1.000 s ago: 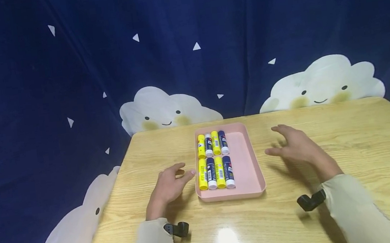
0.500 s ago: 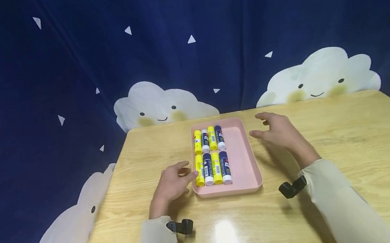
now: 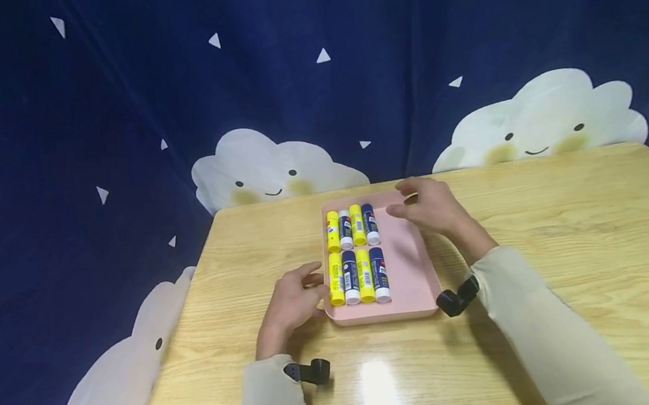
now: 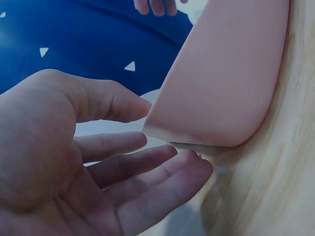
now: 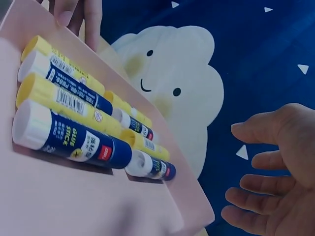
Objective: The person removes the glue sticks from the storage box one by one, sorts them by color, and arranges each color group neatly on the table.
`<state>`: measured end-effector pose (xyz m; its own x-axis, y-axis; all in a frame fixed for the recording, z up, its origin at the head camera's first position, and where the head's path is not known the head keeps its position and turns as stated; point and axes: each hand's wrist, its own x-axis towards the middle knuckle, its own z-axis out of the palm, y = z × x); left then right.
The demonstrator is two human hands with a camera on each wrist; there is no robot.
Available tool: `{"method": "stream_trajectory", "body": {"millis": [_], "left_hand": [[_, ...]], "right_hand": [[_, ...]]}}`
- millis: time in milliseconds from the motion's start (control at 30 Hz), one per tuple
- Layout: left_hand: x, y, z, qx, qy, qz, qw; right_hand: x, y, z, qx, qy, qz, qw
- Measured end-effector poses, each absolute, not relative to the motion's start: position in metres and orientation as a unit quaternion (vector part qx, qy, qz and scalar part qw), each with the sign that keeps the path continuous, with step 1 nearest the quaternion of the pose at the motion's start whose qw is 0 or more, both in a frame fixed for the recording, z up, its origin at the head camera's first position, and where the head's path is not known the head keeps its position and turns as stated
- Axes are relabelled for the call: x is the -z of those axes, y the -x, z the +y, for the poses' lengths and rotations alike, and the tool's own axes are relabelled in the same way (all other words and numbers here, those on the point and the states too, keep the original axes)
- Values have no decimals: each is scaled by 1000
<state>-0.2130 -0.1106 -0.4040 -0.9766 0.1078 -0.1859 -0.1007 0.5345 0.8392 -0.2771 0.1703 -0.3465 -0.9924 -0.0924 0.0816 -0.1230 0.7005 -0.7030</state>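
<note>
A pink tray (image 3: 410, 279) lies on the wooden table, holding several glue sticks in two rows along its left side. Yellow glue sticks (image 3: 365, 277) alternate with navy-and-white glue sticks (image 3: 379, 275); the right part of the tray shows bare pink. My left hand (image 3: 291, 302) is at the tray's left wall with loosely bent fingers. Its thumb (image 4: 123, 105) comes up to the rim in the left wrist view; whether it touches, I cannot tell. Above the tray's far right corner hovers my right hand (image 3: 435, 208), fingers apart and holding nothing.
The wooden table (image 3: 574, 234) extends to both sides of the tray. Behind it hangs a navy curtain (image 3: 281, 33) with white triangles and smiling clouds. Black wrist cameras (image 3: 458, 297) sit on both sleeves.
My right hand has moved left, from beside the tray to over its far right corner. The left hand has shifted slightly right, close against the tray wall. The glue sticks keep their arrangement.
</note>
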Motion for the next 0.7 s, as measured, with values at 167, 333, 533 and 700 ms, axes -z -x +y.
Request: {"method": "stream_trajectory", "body": {"millis": [167, 333, 533, 700], "left_hand": [[407, 215, -111, -484, -15, 868, 106], [410, 215, -113, -479, -23, 871, 105], [414, 215, -113, -481, -28, 870, 104], [413, 217, -111, -480, -32, 871, 100]], "right_hand": [[350, 284, 161, -395, -44, -918, 8], [358, 294, 151, -418, -38, -908, -9], [364, 307, 141, -443, 9, -895, -45], [364, 315, 133, -449, 39, -890, -68]]}}
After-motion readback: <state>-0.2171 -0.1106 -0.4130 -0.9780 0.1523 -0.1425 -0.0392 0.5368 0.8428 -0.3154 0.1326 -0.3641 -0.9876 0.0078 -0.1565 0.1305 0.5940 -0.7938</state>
